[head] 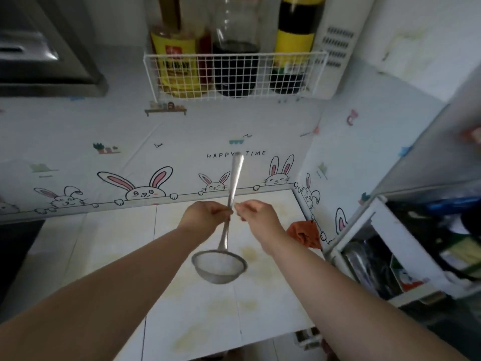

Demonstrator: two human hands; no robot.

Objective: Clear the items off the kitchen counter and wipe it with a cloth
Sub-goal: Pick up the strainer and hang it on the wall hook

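Observation:
A metal strainer ladle (220,267) hangs over the white tiled counter (117,246), bowl down and handle pointing up toward the wall. My left hand (205,216) grips the middle of the handle. My right hand (256,213) is right beside the handle with curled fingers; whether it touches the handle I cannot tell. An orange cloth (305,234) lies crumpled at the counter's right edge, against the wall corner.
A white wire rack (234,74) on the wall holds three large bottles above the counter. A range hood (46,53) hangs at the upper left, a dark stove (13,246) sits at the left edge. An open white shelf unit (377,243) full of items stands on the right.

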